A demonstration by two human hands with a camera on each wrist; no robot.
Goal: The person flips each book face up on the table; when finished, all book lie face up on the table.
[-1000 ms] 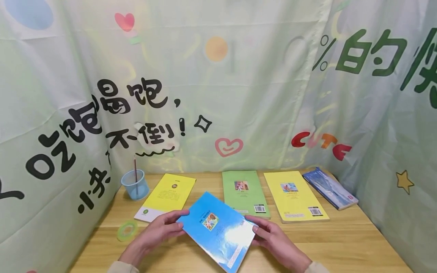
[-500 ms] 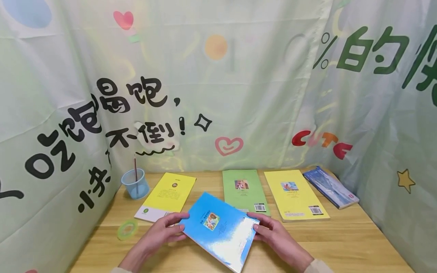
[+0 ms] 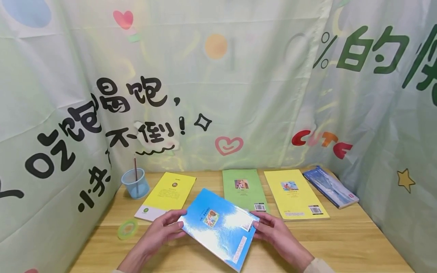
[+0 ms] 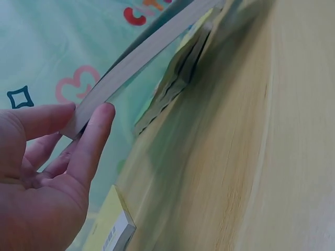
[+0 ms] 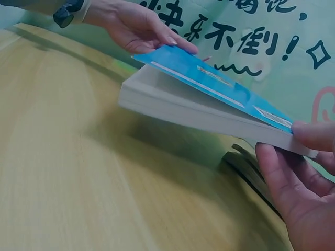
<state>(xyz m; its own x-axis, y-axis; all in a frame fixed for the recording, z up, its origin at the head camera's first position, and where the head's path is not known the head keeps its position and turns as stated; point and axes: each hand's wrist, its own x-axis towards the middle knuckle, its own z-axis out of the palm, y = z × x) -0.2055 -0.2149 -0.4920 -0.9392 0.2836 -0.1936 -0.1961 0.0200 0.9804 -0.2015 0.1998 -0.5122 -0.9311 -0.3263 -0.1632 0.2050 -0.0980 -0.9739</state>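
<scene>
A blue book point(image 3: 213, 223) with a small picture on its glossy cover is held above the table, turned at an angle. My left hand point(image 3: 158, 231) pinches its left corner, thumb on top and fingers beneath. At the opposite corner my right hand point(image 3: 278, 235) grips it the same way. In the right wrist view, the blue cover point(image 5: 209, 78) stands slightly apart from the white page block point(image 5: 172, 99). The left wrist view catches the book's page edge point(image 4: 141, 55) between thumb and fingers of the left hand point(image 4: 47, 183).
On the wooden table point(image 3: 327, 246) lie a yellow-and-white book point(image 3: 170, 193), a green book point(image 3: 244, 195), a yellow book point(image 3: 295, 201) and a dark blue book point(image 3: 331, 187). At left are a blue cup point(image 3: 134, 187) holding a thin stick and a green tape roll point(image 3: 127, 229). Printed curtains point(image 3: 259, 113) surround the table.
Held by both hands throughout, the blue book has shifted slightly right and changed its tilt. Glare has moved across the cover, and the white label near its right corner now shows.
</scene>
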